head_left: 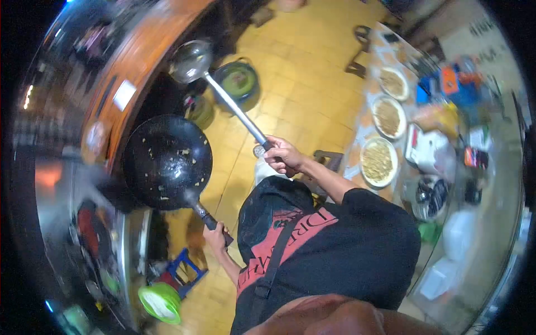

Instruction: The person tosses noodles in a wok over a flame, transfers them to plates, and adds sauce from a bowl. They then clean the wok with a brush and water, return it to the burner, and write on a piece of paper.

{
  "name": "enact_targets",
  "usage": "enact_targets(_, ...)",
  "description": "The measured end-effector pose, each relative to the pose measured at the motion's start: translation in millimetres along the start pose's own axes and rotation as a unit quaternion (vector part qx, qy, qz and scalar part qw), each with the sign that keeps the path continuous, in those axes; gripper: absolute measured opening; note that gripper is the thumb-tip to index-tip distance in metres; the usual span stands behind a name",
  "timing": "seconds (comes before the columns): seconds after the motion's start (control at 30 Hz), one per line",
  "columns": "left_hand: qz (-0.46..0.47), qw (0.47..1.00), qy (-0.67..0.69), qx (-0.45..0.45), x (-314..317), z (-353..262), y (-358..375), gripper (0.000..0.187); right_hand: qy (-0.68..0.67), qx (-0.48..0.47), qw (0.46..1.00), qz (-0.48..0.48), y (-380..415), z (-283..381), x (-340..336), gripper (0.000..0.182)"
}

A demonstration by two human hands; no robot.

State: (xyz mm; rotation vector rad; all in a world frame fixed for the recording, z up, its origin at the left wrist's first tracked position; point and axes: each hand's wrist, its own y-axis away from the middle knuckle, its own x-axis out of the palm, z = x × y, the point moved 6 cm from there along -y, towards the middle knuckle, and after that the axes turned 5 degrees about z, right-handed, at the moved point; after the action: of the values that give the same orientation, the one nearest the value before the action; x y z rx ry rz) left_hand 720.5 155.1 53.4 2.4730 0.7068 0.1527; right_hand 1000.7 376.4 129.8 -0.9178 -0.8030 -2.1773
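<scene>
The left hand (216, 239) is closed around the dark grip of the wok (167, 162), its fingers wrapped about the end of the handle. The wok lies ahead of that hand, at the far end of the handle, with its black inside turned toward the camera and small pale scraps of food scattered over the bottom and sides. The right hand (283, 156) is clenched around the black grip of a long metal ladle (191, 62), held out in front of the body. The ladle's bowl is far along the shaft from the right hand and appears beyond the wok's rim, apart from it in the view; how high it is above the wok cannot be told. The right hand does not touch the wok. Past the ladle's shaft, a dark tub (254, 100) with something green in it stands on the yellow tiled floor (296, 61). On the person's right, three round dishes (394, 177) of pale, noodle-like food sit in a row on a table (353, 162), well apart from both hands. On the left-hand side, a bright green bowl (174, 318) with white contents is beside a blue stool (187, 271). An orange glow (49, 174) shows at the blurred edge of the view, beyond the wok.
</scene>
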Motion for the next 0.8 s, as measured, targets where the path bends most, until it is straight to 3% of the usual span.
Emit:
enact_targets(0.07, -0.079, 0.996, 0.020, 0.018, -54, 8, 17, 0.013, 0.084, 0.084, 0.992, 0.040, -38, -37, 51, 0.058)
enact_targets(0.13, -0.084, 0.991, 0.100, 0.022, -80, 36, 4, 0.012, 0.185, 0.132, 0.969, 0.092, -76, -59, 81, 0.060)
enact_targets(0.27, -0.160, 0.972, 0.164, 0.055, -244, 23, 39, 0.012, 0.309, 0.181, 0.920, 0.161, -162, -190, 208, 0.060)
enact_targets(0.33, -0.225, 0.958, 0.173, 0.049, -339, 19, 56, 0.012, 0.337, 0.157, 0.906, 0.202, -204, -256, 281, 0.059)
enact_targets(0.4, -0.263, 0.951, 0.159, 0.037, -382, -4, 53, 0.012, 0.325, 0.172, 0.903, 0.223, -244, -275, 311, 0.059)
enact_targets(0.47, -0.260, 0.944, 0.191, 0.076, -431, -11, 51, 0.012, 0.327, 0.173, 0.894, 0.252, -283, -312, 353, 0.057)
enact_targets(0.6, -0.279, 0.945, 0.162, 0.062, -574, -42, 40, 0.010, 0.334, 0.201, 0.877, 0.279, -365, -389, 467, 0.056)
enact_targets(0.7, -0.267, 0.932, 0.238, 0.058, -640, -40, 14, 0.009, 0.350, 0.213, 0.861, 0.300, -402, -431, 522, 0.050)
enact_targets(0.8, -0.225, 0.939, 0.252, 0.061, -706, -59, -25, 0.011, 0.310, 0.277, 0.877, 0.241, -443, -486, 556, 0.039)
